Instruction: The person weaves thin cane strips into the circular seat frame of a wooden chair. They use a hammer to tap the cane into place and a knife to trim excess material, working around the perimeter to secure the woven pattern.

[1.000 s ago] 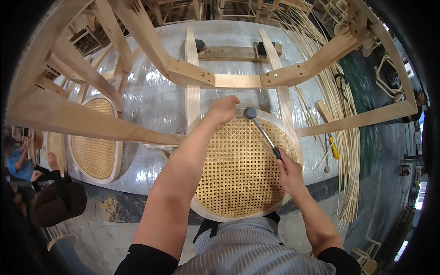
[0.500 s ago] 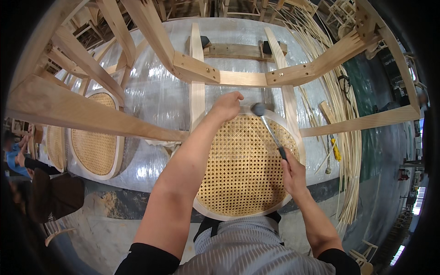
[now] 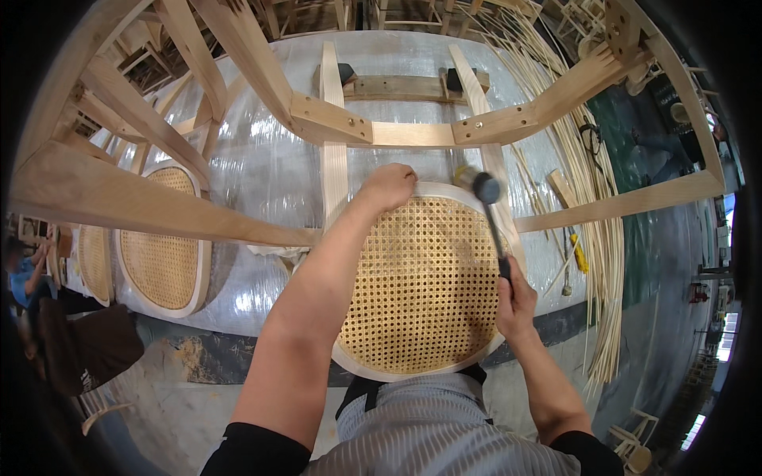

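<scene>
In front of me a cane-webbed oval chair panel [image 3: 421,270] with a pale wooden rim leans against my body at its near end. My left hand [image 3: 387,188] is closed at the panel's far rim, its fingertips curled down; what they pinch, if anything, is hidden. My right hand [image 3: 517,301] grips the dark handle of a rubber mallet [image 3: 486,188]. The mallet's head, blurred by motion, is raised over the far right of the rim, apart from my left hand. Just beyond, a wooden chair frame [image 3: 411,135] spans the table, its legs and rails around the panel.
More cane panels [image 3: 163,246] lie on the plastic-covered table [image 3: 246,293] to the left. Long cane strips [image 3: 607,262] run down the right side, beside a yellow-handled tool [image 3: 579,252]. A wooden batten with black blocks [image 3: 397,87] lies at the back. Another person [image 3: 32,274] is at far left.
The mallet's head has swung up and right, away from the far rim. My right hand has shifted slightly right. The left fingers have curled in at the rim.
</scene>
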Demonstrator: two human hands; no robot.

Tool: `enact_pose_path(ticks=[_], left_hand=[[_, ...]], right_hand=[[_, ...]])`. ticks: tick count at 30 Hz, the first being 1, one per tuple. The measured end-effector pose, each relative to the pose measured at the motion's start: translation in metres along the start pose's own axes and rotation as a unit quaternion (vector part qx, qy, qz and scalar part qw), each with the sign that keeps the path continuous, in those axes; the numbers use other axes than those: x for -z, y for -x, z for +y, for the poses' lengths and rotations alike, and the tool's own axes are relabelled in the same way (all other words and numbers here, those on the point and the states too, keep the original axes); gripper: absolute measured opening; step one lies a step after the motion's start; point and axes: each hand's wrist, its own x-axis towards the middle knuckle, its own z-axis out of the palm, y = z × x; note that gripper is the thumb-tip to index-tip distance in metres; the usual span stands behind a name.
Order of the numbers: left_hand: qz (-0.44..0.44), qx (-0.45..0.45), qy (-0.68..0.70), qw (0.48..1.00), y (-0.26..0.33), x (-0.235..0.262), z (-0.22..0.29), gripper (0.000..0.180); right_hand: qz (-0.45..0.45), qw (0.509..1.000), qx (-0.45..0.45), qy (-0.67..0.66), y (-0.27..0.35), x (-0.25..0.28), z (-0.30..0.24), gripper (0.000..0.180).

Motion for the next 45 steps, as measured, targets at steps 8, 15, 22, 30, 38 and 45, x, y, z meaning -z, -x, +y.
enact_pose_path(ticks=[8,15,22,30,38,45], left_hand=[[0.009,-0.012,-0.004,1.0,-0.004,0.004,-0.007,0.039],[0.019,-0.021,0.011,1.0,0.0,0.003,-0.014,0.039],[-0.009,0.018,-0.003,1.0,0.004,0.01,0.001,0.049],[-0.05,0.04,-0.109,0.992,0.011,0.006,0.021,0.065],[-0.054,0.036,-0.095,0.993,0.0,0.01,0.01,0.065],[-0.052,0.022,-0.09,0.994,0.001,0.004,0.019,0.066]], right_hand=[[-0.039,0.999,0.006,0.028,-0.011,-0.005,-0.004,0.042],[-0.073,0.997,-0.017,0.019,-0.015,-0.003,-0.006,0.043],[-0.052,0.998,-0.044,0.0,-0.011,0.011,-0.001,0.041],[-0.052,0.996,-0.066,-0.003,-0.006,0.025,0.011,0.041],[-0.067,0.996,-0.05,0.026,-0.019,0.015,0.0,0.041],[-0.03,0.998,0.027,0.053,-0.013,0.011,0.011,0.042]])
